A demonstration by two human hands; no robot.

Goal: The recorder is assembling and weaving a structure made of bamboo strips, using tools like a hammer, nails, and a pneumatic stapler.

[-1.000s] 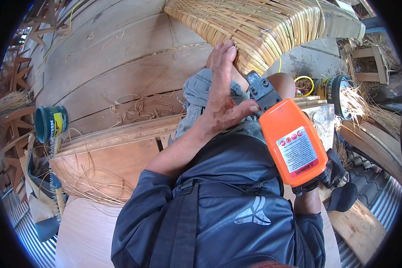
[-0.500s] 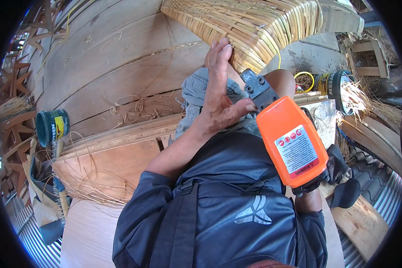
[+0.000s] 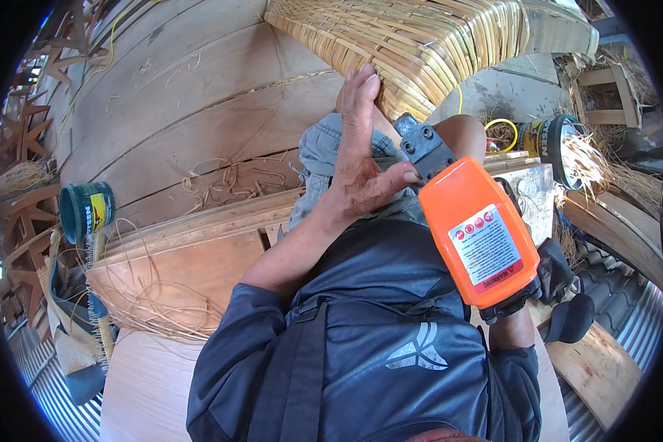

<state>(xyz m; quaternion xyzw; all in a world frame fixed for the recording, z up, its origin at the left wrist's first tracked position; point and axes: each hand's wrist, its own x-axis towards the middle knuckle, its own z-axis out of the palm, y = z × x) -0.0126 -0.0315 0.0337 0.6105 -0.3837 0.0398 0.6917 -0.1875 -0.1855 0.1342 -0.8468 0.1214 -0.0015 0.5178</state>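
An orange, plastic-bodied tool (image 3: 479, 232) hides the right hand, so what its fingers hold cannot be told. The tool's dark metal nose (image 3: 426, 151) points at the corner of a yellow-tan woven-strip piece (image 3: 401, 40), cut off above. The left hand (image 3: 357, 166), uncurled and gripping nothing, rests fingertips along its edge. Grey-brown wooden planks (image 3: 177, 96) spread widely leftward.

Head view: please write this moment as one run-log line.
left hand: open, beside woven piece; right hand: hidden behind orange tool; tool nose: near piece's corner; contact: unclear
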